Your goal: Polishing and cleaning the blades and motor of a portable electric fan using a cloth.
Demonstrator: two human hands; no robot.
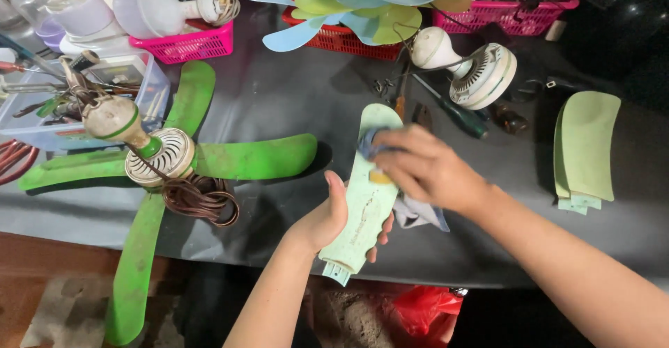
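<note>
- Gripping a pale green fan blade [365, 202] from below, the left hand [327, 219] has its thumb up along the near edge and its fingers curled round the far side, so the blade sits above the front edge of the table [293, 90], its tab end pointing toward the person.
- Over the top comes the right hand [421, 167], fingers closed on a bluish cloth [369, 144] and pressing it flat against the upper half of the blade.
- More of that cloth hangs out beneath the right wrist, just beside the blade.
- Just past the blade tip, a screwdriver [453, 111] with a dark green handle lies on the dark table.
- Beyond it, a white fan motor [481, 75] rests on its side.
- Off to the right, well apart, a stack of spare blades [585, 149] in the same pale green.
- To the left, a bright green ceiling fan [160, 156] lies spread out, a coil of brown wire [202, 198] against its hub.
- Along the back edge, pink baskets [195, 41] and a red basket [334, 38], with a pile of light blue and yellow blades [369, 0] on top.
</note>
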